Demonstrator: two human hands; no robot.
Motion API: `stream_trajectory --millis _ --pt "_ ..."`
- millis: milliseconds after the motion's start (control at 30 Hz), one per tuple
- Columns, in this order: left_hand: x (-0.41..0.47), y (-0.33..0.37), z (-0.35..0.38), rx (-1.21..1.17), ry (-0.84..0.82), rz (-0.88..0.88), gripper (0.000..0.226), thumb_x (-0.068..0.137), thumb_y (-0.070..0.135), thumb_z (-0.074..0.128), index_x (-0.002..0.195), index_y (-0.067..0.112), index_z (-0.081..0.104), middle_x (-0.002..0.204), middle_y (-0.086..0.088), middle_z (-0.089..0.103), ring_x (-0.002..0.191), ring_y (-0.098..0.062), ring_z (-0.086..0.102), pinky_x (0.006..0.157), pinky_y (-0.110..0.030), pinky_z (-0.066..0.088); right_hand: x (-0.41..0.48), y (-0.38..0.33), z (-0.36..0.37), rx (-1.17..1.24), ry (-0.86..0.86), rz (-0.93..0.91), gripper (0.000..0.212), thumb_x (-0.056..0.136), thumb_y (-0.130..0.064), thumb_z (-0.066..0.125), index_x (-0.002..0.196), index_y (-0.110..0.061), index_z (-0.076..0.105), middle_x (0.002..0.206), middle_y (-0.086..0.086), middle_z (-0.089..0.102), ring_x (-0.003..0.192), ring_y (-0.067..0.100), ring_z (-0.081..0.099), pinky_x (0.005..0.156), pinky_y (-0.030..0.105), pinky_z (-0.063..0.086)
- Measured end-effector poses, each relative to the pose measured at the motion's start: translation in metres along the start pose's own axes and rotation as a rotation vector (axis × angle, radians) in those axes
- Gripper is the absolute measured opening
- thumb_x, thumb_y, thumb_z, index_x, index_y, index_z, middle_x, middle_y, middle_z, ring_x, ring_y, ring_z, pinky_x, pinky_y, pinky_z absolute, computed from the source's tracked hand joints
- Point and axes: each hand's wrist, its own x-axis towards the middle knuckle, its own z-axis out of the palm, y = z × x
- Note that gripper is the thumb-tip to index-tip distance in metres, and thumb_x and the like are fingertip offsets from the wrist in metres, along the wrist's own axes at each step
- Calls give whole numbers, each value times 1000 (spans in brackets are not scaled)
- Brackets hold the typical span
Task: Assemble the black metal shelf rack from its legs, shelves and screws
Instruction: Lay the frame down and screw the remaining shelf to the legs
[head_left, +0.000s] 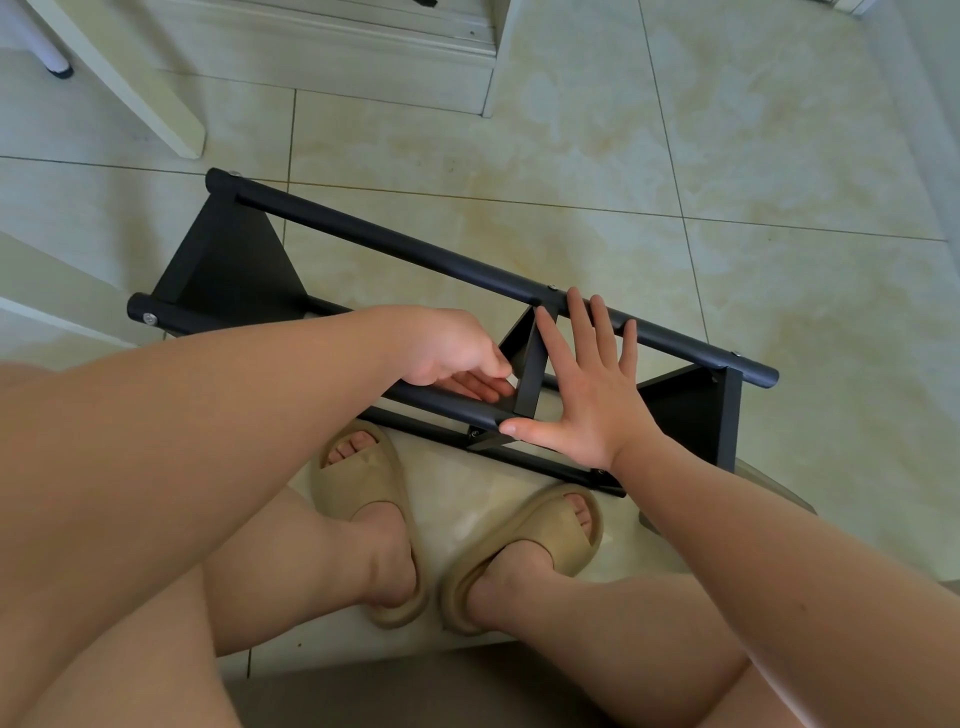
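Observation:
The black metal rack lies on its side on the tiled floor in front of my feet. Its far leg (415, 249) and near leg (441, 405) are round tubes running from left to right. A triangular shelf (228, 260) is fixed at the left end and another shelf (685, 410) at the right end, with silver screw heads (149, 318) showing in the legs. My left hand (452, 348) pinches the left edge of the middle shelf (530, 374) beside the near leg. My right hand (587, 384) lies flat with spread fingers against that shelf's right side, thumb at the near leg.
My feet in beige slippers (363, 499) stand just in front of the rack. A white furniture leg (130, 88) is at the upper left, and a white cabinet base (363, 57) runs along the top. Bare floor tiles (727, 182) lie beyond the rack to the right.

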Motion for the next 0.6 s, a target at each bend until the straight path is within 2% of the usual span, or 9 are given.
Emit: stream_trajectory --millis 100,233,400,467,500,567,600 --pt "-1 0 -2 59 -12 9 7 101 16 57 96 15 62 73 5 76 78 -10 72 85 -27 57 0 0 0 0 2 -1 123 68 -100 26 162 -27 -3 168 11 -16 153 34 -21 120 64 -10" --pt "-1 0 -7 193 -39 -2 9 101 16 58 97 18 66 76 8 77 75 -5 72 79 -22 54 1 0 0 -8 4 2 123 67 -101 25 162 -27 -3 168 11 -15 153 34 -20 120 64 -9" --pt "-2 -1 -8 278 -42 3 11 100 17 58 95 19 68 77 11 76 76 -3 70 81 -23 51 1 0 0 -12 3 2 122 68 -101 25 162 -28 -4 168 11 -16 153 34 -21 120 64 -10" --pt "-3 -1 -8 334 -38 11 13 100 18 59 101 16 71 82 9 77 85 -9 71 83 -26 52 1 0 1 -12 3 2 123 68 -100 25 162 -28 -4 168 11 -16 153 34 -21 120 64 -10" --pt "-3 -1 -8 379 -38 14 15 100 20 59 103 16 73 91 5 78 95 -15 70 91 -30 52 1 0 1 -11 2 3 123 67 -100 25 162 -28 -4 168 11 -16 153 34 -21 120 64 -10" --pt "-3 0 -8 478 -33 23 16 99 25 60 99 19 75 109 -4 74 111 -27 65 105 -40 47 1 0 1 -12 -1 3 123 67 -100 24 162 -27 -3 168 11 -16 153 34 -21 120 64 -10" --pt "-3 -1 -8 524 -28 34 14 98 26 61 93 23 74 112 -6 72 113 -30 63 106 -43 45 1 0 1 -13 -1 3 123 67 -100 24 162 -27 -4 168 11 -16 153 34 -21 120 64 -10"
